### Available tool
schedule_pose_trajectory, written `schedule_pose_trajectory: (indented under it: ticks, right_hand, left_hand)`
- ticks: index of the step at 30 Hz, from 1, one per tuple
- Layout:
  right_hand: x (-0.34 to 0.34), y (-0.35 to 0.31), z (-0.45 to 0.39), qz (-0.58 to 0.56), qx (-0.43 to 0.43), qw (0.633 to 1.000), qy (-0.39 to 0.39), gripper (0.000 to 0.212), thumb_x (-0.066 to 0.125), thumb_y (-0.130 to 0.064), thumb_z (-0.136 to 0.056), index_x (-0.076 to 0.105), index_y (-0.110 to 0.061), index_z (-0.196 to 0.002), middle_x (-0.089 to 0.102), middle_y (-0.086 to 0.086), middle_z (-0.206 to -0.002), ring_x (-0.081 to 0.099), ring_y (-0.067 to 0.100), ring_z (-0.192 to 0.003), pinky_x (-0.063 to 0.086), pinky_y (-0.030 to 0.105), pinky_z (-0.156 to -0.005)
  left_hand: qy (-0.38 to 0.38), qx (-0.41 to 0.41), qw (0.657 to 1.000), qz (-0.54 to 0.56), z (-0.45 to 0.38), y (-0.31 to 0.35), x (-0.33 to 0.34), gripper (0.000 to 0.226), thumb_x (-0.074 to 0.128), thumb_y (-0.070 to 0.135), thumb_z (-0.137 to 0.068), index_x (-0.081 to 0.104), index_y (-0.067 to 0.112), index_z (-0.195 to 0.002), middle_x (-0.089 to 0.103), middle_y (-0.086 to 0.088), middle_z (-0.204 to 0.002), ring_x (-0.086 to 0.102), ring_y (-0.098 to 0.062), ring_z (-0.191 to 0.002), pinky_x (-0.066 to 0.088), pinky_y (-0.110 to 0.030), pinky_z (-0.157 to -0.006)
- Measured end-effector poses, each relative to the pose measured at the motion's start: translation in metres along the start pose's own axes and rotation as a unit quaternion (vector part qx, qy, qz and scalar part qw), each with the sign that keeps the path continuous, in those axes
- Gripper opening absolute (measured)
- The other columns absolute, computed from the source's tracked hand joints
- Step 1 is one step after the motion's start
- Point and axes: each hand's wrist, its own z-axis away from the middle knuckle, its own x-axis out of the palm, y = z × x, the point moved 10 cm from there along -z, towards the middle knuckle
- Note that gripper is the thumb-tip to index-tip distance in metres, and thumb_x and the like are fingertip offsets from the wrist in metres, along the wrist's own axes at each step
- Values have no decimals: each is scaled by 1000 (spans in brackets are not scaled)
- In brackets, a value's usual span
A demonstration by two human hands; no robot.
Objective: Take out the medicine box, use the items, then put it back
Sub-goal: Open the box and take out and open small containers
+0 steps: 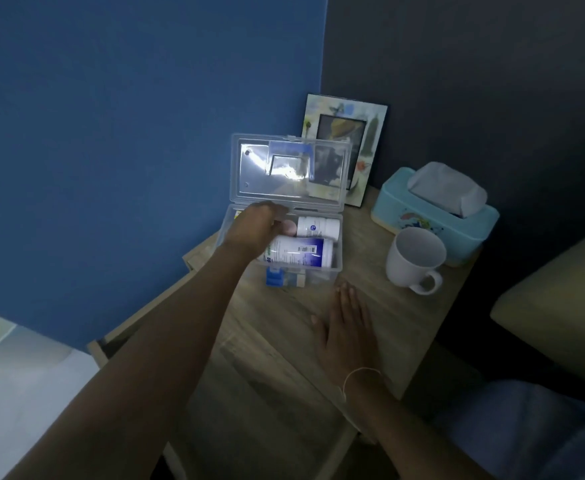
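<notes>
The clear plastic medicine box (336,268) stands on the wooden bedside table (405,313) with its lid (249,168) tilted up and back. Inside lie two white bottles: a larger one with a blue label (301,252) in front and a smaller one (319,228) behind it. A small blue and white pack (280,277) shows through the front wall. My left hand (256,228) reaches into the box, fingers curled around the larger bottle's left end. My right hand (348,332) rests flat on the table in front of the box, fingers together, holding nothing.
A white mug (414,259) stands right of the box. Behind the mug sits a light blue tissue box (433,213). A picture frame (350,133) leans in the wall corner behind the lid. An open drawer (267,410) lies below the tabletop. A bed edge (14,375) is at lower left.
</notes>
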Motion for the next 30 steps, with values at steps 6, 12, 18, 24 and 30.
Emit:
schedule_pose_trajectory:
  ticks: [6,12,18,24,30]
  right_hand:
    - [-3,-2,1,-18,0,1000,9,75,6,-60,-92,5,-13,-150,11,7,-161,5,19,-148,10,39,-121]
    - [-1,-1,-1,-25,3,1000,2,75,10,-60,-93,5,-12,-150,11,7,-160,5,19,-148,5,38,-120]
    - [-2,-1,1,-30,6,1000,-1,75,16,-58,-94,10,-10,-151,13,9,-160,6,21,-148,8,41,-121]
    - [-3,-2,1,-28,0,1000,5,75,18,-58,-94,11,-9,-151,13,9,-160,6,21,-148,4,38,-120]
    - [0,1,0,-21,5,1000,14,76,15,-60,-93,9,-11,-151,13,8,-160,6,20,-148,2,36,-119]
  left_hand:
    - [-47,-32,998,-41,-20,-6,12,13,68,27,-82,73,16,-88,73,-4,-94,65,-20,-89,53,-37,-83]
    - [-44,-59,995,-72,-29,-3,11,40,80,29,-72,63,6,-100,70,-16,-103,62,-32,-99,51,-38,-85]
    - [-42,-68,996,-50,-32,-8,16,57,81,25,-71,50,6,-116,65,-17,-111,59,-34,-103,42,-34,-77]
    - [-23,-67,997,18,-29,-16,15,40,78,21,-74,58,6,-105,66,-11,-104,58,-22,-89,42,-29,-75]
    - [30,-59,997,40,-19,-19,1,27,75,23,-76,68,9,-99,71,-11,-105,62,-19,-87,42,-25,-76]
